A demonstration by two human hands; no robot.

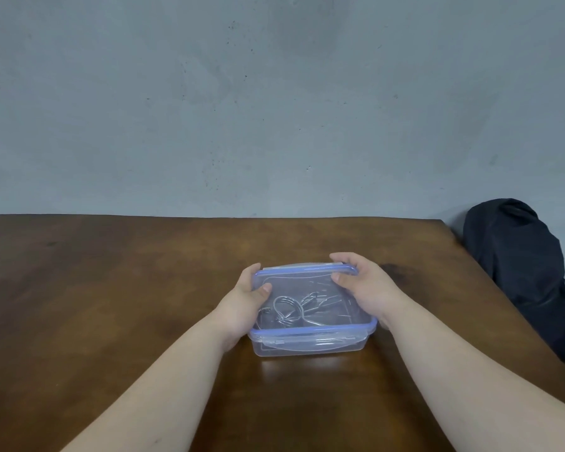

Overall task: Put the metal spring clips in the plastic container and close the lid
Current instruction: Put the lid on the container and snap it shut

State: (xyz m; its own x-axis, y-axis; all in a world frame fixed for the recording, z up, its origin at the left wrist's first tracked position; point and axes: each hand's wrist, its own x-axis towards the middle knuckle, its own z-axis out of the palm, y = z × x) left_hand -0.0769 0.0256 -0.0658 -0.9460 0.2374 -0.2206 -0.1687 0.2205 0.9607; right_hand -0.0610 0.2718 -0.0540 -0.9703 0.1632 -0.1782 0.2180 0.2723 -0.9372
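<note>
A clear plastic container [310,347] stands on the wooden table near its middle. Its transparent lid [307,278] with a blue rim lies on top of it. Through the lid I see the metal spring clips [294,309] lying on the container's floor. My left hand [247,303] grips the lid's left side, thumb on top and fingers curled over the far left corner. My right hand [362,285] holds the lid's right side, thumb pressed on top and fingers wrapped over the far right corner. The front latch flap hangs down against the front wall.
The brown wooden table [111,305] runs back to a grey wall. A dark bag [519,269] sits just past the table's right edge.
</note>
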